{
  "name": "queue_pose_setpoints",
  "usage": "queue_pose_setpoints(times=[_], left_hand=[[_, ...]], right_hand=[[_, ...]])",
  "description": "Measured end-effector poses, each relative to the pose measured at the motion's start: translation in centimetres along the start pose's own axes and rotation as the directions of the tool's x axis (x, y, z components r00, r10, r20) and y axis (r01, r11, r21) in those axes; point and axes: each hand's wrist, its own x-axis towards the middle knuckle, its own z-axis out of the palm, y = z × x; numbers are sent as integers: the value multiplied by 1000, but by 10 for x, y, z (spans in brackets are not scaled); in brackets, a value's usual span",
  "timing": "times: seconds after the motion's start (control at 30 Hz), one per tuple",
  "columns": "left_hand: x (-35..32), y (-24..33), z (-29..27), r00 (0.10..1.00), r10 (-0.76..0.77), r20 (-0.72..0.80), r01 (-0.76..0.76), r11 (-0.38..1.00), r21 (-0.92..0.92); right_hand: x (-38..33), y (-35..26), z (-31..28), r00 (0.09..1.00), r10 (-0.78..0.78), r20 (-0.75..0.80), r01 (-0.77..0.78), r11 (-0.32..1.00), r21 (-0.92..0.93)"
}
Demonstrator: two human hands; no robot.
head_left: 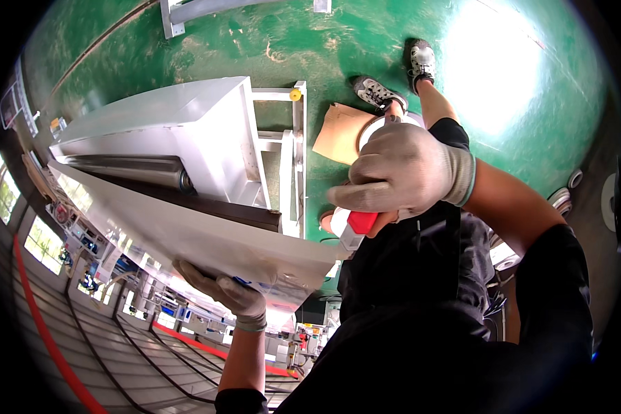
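Observation:
My right hand (pixel 407 169), in a pale work glove, is closed above the front of my dark clothing. A small red-and-grey tool (pixel 359 224) sticks out below its fingers; its exact kind is hidden by the glove. The tool's grey end lies close to the right end of a long white sheet or panel (pixel 255 245). My left hand (pixel 224 293), also gloved, rests with outstretched fingers against the glossy lower side of that panel. Beyond the panel's upper edge lies a shiny metal roller (pixel 138 165), set within a white housing (pixel 186 117).
A white metal frame (pixel 298 159) with a yellow knob (pixel 295 94) supports the housing's right end. Brown cardboard (pixel 341 131) lies on the green floor (pixel 290 41), beside two feet in sneakers (pixel 422 62). Another grey frame (pixel 207 10) stands farther off. Workshop equipment and windows fill the lower left.

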Motion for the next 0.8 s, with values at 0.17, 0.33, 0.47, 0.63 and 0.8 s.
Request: queue_pose_setpoints(times=[0.17, 0.33, 0.47, 0.63, 0.8], left_hand=[[7, 10, 2, 999, -51, -6, 51, 997, -66], [4, 5, 2, 999, -33, -4, 33, 998, -51], [14, 21, 2, 994, -110, -6, 108, 987, -117], [12, 21, 1, 995, -102, -17, 100, 991, -85], [13, 22, 0, 997, -81, -5, 81, 994, -74]], right_hand=[[2, -6, -11, 997, 42, 69, -41, 999, -18], [-2, -1, 5, 999, 46, 27, -48, 993, 109], [-6, 3, 43, 993, 55, -101, -33, 977, 211], [-15, 17, 48, 993, 99, 61, -106, 988, 112], [-28, 23, 37, 942, 319, 107, -336, 894, 295]])
